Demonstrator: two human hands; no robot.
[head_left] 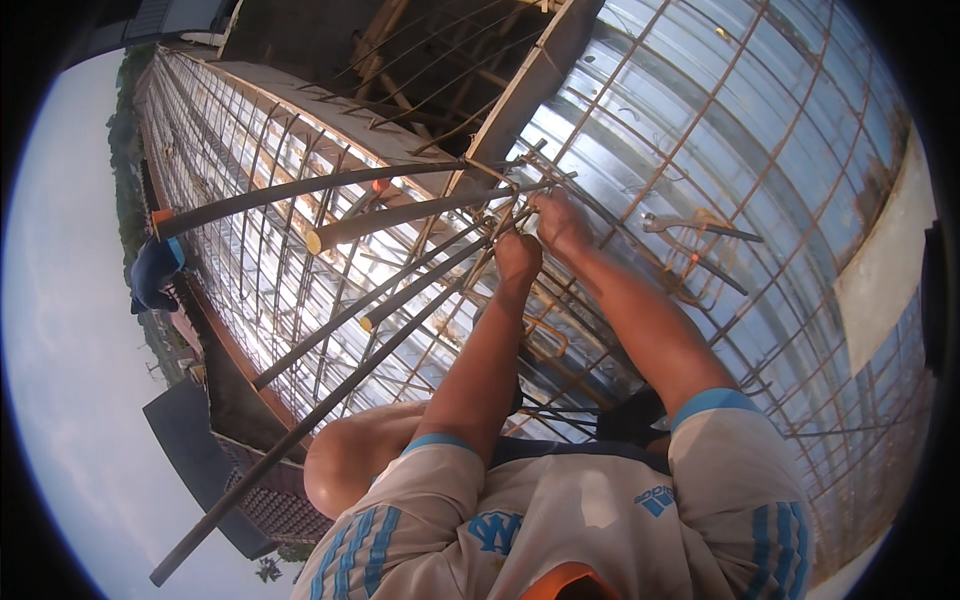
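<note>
Nearest, at the bottom of the frame, is the worker's white shirt (580,480) with blue stripes and an orange collar (570,578); a bare knee (340,465) juts out left of it. From where I stand, two bare forearms reach up to the centre.

There the left hand (518,257) is curled nearly into a fist, against the ends of the steel bars (400,217). The right hand (562,220), just right of it and slightly higher, has its fingers bent in at the same cluster. I cannot tell what, if anything, either grips.

The steel bars, thick and dark, fan from that cluster toward the left; two show yellow ends. The longest slants to the lower left. Right of centre, pincers (705,229) lie with handles apart on rusty mesh (690,110), over shiny ribbed metal sheeting (565,125).

Beyond, at upper centre, a wooden board (515,95) edges a dark opening. Far left, a person in blue (153,275) bends beside the sheeting, against pale sky (65,230).
</note>
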